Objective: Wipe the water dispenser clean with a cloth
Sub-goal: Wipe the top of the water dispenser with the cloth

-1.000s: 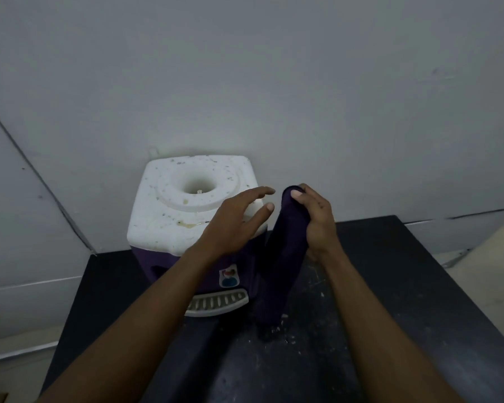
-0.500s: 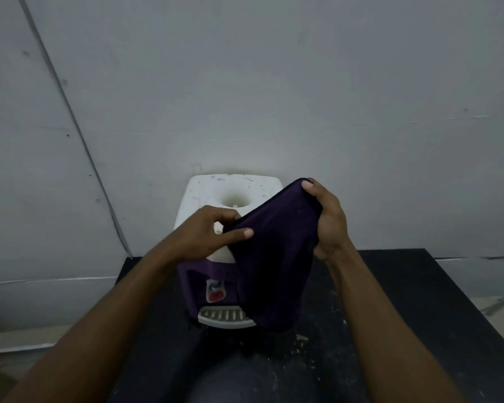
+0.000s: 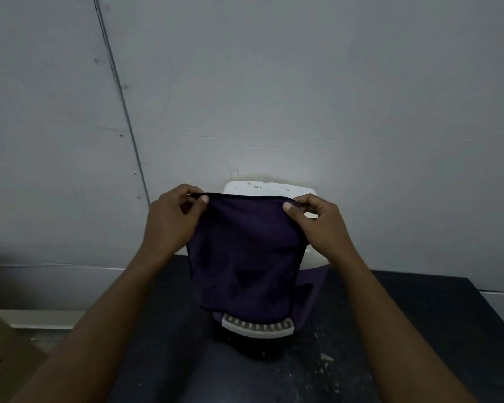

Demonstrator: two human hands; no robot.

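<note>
This is looking like a bare utility or storage room: a grey panelled wall (image 3: 303, 82) is backing a scuffed black table (image 3: 419, 330) carrying a water dispenser (image 3: 274, 189), with cardboard (image 3: 0, 359) lying alongside.

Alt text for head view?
A left hand and right hand pinch the top corners of a purple cloth, holding it spread in front of a dispenser on a dark table. The cloth hides most of it; its drip tray shows below.

Black table (image 3: 419, 330), top dull & scuffed. Dispenser (image 3: 309, 292) stands on it at 12 o'clock, near the back edge, w/ its grey drip tray (image 3: 258, 328) facing 6. White specks (image 3: 326, 357) lie scattered at approx. 5 o'clock of the tray, poss. crumbs or paint.
</note>
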